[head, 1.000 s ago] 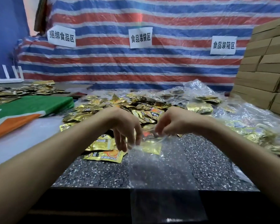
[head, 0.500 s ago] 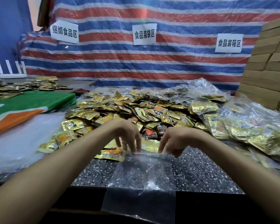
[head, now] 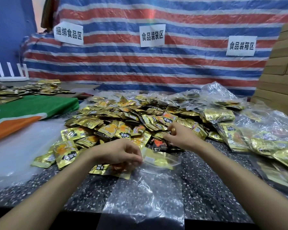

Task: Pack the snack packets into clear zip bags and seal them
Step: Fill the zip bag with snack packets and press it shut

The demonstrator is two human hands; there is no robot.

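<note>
- Head view: the left hand [head: 118, 153] is over the middle of the speckled bench [head: 209, 183]. Its fingers [head: 135, 159] are curled and pinch the far, open end of the clear zip bag [head: 145, 193].
- The bag lies flat on the bench, and its near end reaches over the front edge.
- A flat packet [head: 158, 159] shows through the bag's mouth; I cannot tell if it is inside the bag or under it.
- The right hand [head: 181, 137] is further out, at the near edge of the pile of snack packets [head: 123, 118]. Its fingers are closed on a gold packet [head: 173, 129].
- Filled bags [head: 264, 145] are heaped to the right of the pile, with cardboard boxes [head: 279, 77] stacked behind them.
- A striped tarp [head: 156, 72] with three paper signs [head: 152, 36] hangs at the back.
- A green and orange cloth [head: 23, 110] lies on the left.
</note>
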